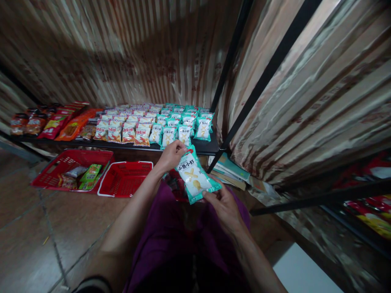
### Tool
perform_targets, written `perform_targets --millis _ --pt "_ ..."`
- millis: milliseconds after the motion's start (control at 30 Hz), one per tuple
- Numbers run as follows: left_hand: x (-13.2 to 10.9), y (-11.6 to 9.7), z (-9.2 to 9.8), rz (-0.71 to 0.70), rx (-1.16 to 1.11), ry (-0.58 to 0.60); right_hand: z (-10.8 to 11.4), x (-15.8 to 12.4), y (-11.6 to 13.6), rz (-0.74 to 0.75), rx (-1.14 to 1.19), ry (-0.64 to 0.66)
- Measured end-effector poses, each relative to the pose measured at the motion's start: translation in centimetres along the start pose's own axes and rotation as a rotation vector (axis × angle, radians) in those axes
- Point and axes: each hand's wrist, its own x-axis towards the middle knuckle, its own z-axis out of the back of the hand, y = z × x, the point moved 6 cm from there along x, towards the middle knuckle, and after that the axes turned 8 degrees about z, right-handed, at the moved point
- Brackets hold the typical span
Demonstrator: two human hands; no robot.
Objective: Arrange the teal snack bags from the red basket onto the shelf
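A teal-and-white snack bag (193, 176) is held up in front of my lap, its printed front facing me. The fingers of my left hand (173, 154) pinch its top left corner. At the lower right corner, my right hand (224, 203) grips the bag with the thumb on the front; the other fingers are partly hidden behind it. Just beyond, rows of matching teal bags (185, 132) stand on the black shelf (198, 145). White-and-orange snack bags (130, 128) fill the rows to their left.
Orange and red packets (65, 122) lie farther left on the shelf. A red basket (73, 156) with green packets and a second red basket (126, 177) sit on the floor. Black posts (259, 85) rise at the right, near books (229, 169) and a white box (302, 270).
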Motion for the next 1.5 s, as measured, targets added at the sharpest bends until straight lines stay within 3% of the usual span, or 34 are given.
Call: perform_targets --millis 167,333,467,600,800,1000,1500 --pt "0.0 -0.5 -0.1 -0.026 0.098 -0.001 0.2 -0.2 0.0 -0.032 0.02 0.01" --pt "0.3 -0.3 -0.5 -0.005 0.058 0.014 0.6 -0.1 -0.4 -0.066 0.065 -0.074" --pt "0.4 0.1 -0.5 0.012 -0.095 0.006 1.2 0.1 -0.4 -0.072 0.155 -0.168" --pt "-0.4 1.6 -1.0 0.18 -0.351 0.019 1.6 0.4 -0.6 -0.12 0.265 -0.223" --pt "-2.7 2.8 -3.4 0.332 -0.476 0.213 1.5 0.6 -0.9 -0.155 0.323 -0.248" --pt "-5.1 2.7 -5.5 0.393 -0.537 0.401 1.6 0.7 -1.3 -0.126 0.312 -0.272" --pt "-6.6 2.8 -6.9 0.432 -0.732 0.228 1.6 0.7 -1.7 -0.105 0.284 -0.273"
